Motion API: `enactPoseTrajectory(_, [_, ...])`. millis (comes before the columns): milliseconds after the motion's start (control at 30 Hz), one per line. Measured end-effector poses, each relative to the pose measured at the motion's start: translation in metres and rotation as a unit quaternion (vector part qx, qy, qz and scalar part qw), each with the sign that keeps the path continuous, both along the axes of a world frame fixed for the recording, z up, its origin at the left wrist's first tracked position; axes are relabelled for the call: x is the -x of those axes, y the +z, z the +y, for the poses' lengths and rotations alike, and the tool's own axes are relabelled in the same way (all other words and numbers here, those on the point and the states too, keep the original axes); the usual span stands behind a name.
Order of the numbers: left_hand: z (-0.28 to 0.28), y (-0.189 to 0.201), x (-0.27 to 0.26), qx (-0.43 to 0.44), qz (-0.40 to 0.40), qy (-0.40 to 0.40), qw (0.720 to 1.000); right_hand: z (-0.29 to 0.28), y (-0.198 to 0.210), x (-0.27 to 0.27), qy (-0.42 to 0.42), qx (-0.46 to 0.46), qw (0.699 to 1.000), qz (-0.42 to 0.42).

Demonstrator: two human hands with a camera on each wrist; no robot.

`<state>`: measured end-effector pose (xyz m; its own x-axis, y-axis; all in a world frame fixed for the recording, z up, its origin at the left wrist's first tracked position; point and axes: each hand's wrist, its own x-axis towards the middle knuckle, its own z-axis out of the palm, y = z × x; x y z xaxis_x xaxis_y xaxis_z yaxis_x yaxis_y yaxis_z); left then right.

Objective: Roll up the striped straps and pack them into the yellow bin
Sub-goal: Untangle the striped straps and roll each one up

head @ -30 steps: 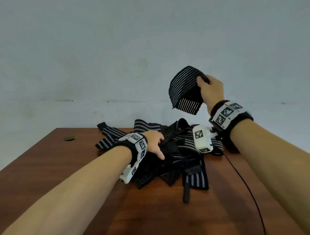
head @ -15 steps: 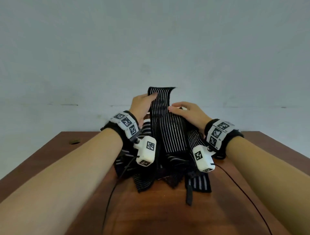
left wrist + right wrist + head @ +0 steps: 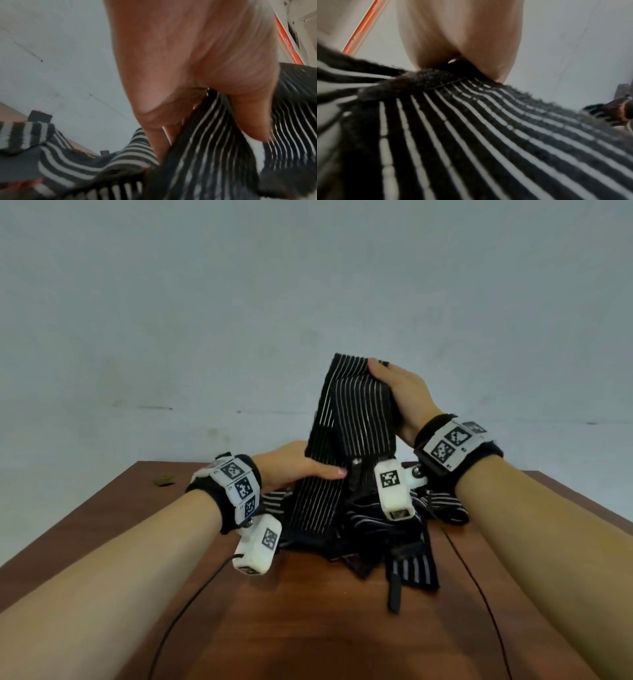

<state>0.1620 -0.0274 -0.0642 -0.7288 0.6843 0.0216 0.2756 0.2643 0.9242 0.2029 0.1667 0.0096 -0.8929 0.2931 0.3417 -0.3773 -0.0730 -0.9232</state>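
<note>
Two hands hold one striped strap (image 3: 346, 440) in the head view: your right hand (image 3: 402, 395) grips its top end, raised above the pile of straps (image 3: 376, 529), and your left hand (image 3: 294, 469) pinches its left edge lower down, thumb laid across the stripes. The strap's long axis runs steeply from the upper end down toward you into the heap on the wooden table (image 3: 308, 628), so the free length lies below and between your wrists; your left hand is nearer that lower part. No yellow bin shows in any view. From the left wrist, your left hand (image 3: 197, 81) has its thumb on top of the strap (image 3: 214, 135) and fingers beneath, curled round the edge, with other striped pieces lying beside it. From the right wrist, your right hand (image 3: 458, 40) clamps the dark fuzzy end patch (image 3: 419, 82) of the strap (image 3: 471, 135), which fans away below the camera toward the heap. As a judgement, rolling should start at the end in your right hand and travel down the long axis, while your left hand keeps the band flat and free of the heap.
</note>
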Motion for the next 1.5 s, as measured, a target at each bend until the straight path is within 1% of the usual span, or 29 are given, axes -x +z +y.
enactPoseTrajectory(67, [-0.004,-0.007,0.002,0.017,-0.008,0.034,0.999,0.004,0.005,0.002,-0.024,0.02,0.999,-0.012])
enactPoseTrajectory(100, [-0.007,-0.008,0.003,0.016,-0.017,0.049,0.999,0.007,0.004,0.004,-0.048,0.016,0.998,-0.032])
enactPoseTrajectory(167, [-0.013,-0.009,0.007,-0.003,-0.046,0.087,0.995,0.011,-0.007,0.005,-0.093,-0.01,0.991,-0.101])
enactPoseTrajectory(200, [-0.015,-0.009,0.01,-0.025,-0.069,0.109,0.991,0.012,-0.015,0.005,-0.101,-0.024,0.985,-0.138])
enactPoseTrajectory(233, [-0.017,-0.008,0.012,-0.048,-0.094,0.132,0.986,0.013,-0.024,0.003,-0.089,-0.032,0.98,-0.175])
enactPoseTrajectory(300, [-0.02,-0.006,0.014,-0.082,-0.152,0.165,0.971,0.012,-0.038,-0.006,-0.026,-0.044,0.969,-0.24])
enactPoseTrajectory(367, [-0.023,-0.006,0.013,-0.095,-0.198,0.16,0.962,0.016,-0.052,-0.009,0.022,-0.08,0.957,-0.279])
enactPoseTrajectory(400, [-0.024,-0.005,0.012,-0.093,-0.203,0.149,0.963,0.018,-0.057,-0.01,0.037,-0.107,0.952,-0.285])
enactPoseTrajectory(467, [-0.022,-0.005,0.012,-0.082,-0.179,0.158,0.968,0.021,-0.062,-0.007,0.042,-0.202,0.933,-0.295])
enactPoseTrajectory(533, [-0.021,-0.007,0.012,-0.089,-0.141,0.18,0.97,0.015,-0.063,-0.01,0.058,-0.309,0.899,-0.305])
enactPoseTrajectory(600, [-0.019,-0.007,0.011,-0.115,-0.112,0.191,0.968,0.011,-0.065,-0.012,0.059,-0.391,0.867,-0.305])
enactPoseTrajectory(633, [-0.019,-0.007,0.009,-0.124,-0.103,0.191,0.968,0.008,-0.065,-0.012,0.054,-0.413,0.861,-0.294])
enactPoseTrajectory(667, [-0.019,-0.007,0.008,-0.134,-0.102,0.188,0.967,0.006,-0.066,-0.012,0.044,-0.422,0.862,-0.276])
enactPoseTrajectory(700, [-0.019,-0.006,0.006,-0.15,-0.111,0.182,0.966,0.004,-0.065,-0.012,0.035,-0.407,0.874,-0.264])
enactPoseTrajectory(767, [-0.017,-0.003,0.001,-0.191,-0.132,0.181,0.956,0.003,-0.066,-0.005,0.003,-0.339,0.907,-0.25])
enactPoseTrajectory(833, [-0.013,0.0,0.0,-0.242,-0.148,0.206,0.937,0.004,-0.065,-0.001,-0.015,-0.227,0.945,-0.233])
enactPoseTrajectory(867, [-0.012,0.002,-0.002,-0.266,-0.161,0.211,0.927,0.005,-0.064,0.001,-0.008,-0.159,0.962,-0.221])
enactPoseTrajectory(900, [-0.011,0.002,-0.002,-0.284,-0.173,0.212,0.919,0.006,-0.063,0.002,0.007,-0.093,0.972,-0.214])
enactPoseTrajectory(933, [-0.01,0.003,-0.002,-0.296,-0.182,0.21,0.914,0.008,-0.061,0.002,0.023,-0.035,0.977,-0.207])
enactPoseTrajectory(1000, [-0.011,0.004,-0.003,-0.301,-0.205,0.196,0.91,0.01,-0.057,-0.002,0.059,0.06,0.977,-0.194])
enactPoseTrajectory(1067, [-0.012,0.004,-0.004,-0.308,-0.238,0.163,0.907,0.012,-0.054,-0.004,0.092,0.124,0.973,-0.17])
enactPoseTrajectory(1133, [-0.011,0.005,-0.008,-0.322,-0.27,0.139,0.897,0.011,-0.052,-0.007,0.115,0.145,0.973,-0.14])
enactPoseTrajectory(1200, [-0.005,0.008,-0.01,-0.318,-0.269,0.135,0.899,0.009,-0.051,-0.009,0.134,0.14,0.973,-0.127])
enactPoseTrajectory(1233, [-0.001,0.008,-0.012,-0.312,-0.255,0.138,0.904,0.009,-0.052,-0.009,0.137,0.125,0.974,-0.134])
enactPoseTrajectory(1267, [0.002,0.008,-0.011,-0.317,-0.25,0.141,0.904,0.01,-0.054,-0.01,0.141,0.107,0.974,-0.143])
enactPoseTrajectory(1333, [0.005,0.008,-0.014,-0.359,-0.267,0.124,0.886,0.011,-0.059,-0.011,0.137,0.063,0.975,-0.165])
enactPoseTrajectory(1400, [0.006,0.008,-0.012,-0.393,-0.288,0.116,0.865,0.011,-0.061,-0.011,0.136,0.039,0.973,-0.183])
enactPoseTrajectory(1433, [0.006,0.006,-0.009,-0.396,-0.289,0.125,0.862,0.009,-0.062,-0.012,0.13,0.03,0.975,-0.18])
enactPoseTrajectory(1500, [0.003,0.003,-0.007,-0.39,-0.281,0.133,0.867,0.009,-0.062,-0.014,0.097,-0.004,0.983,-0.154])
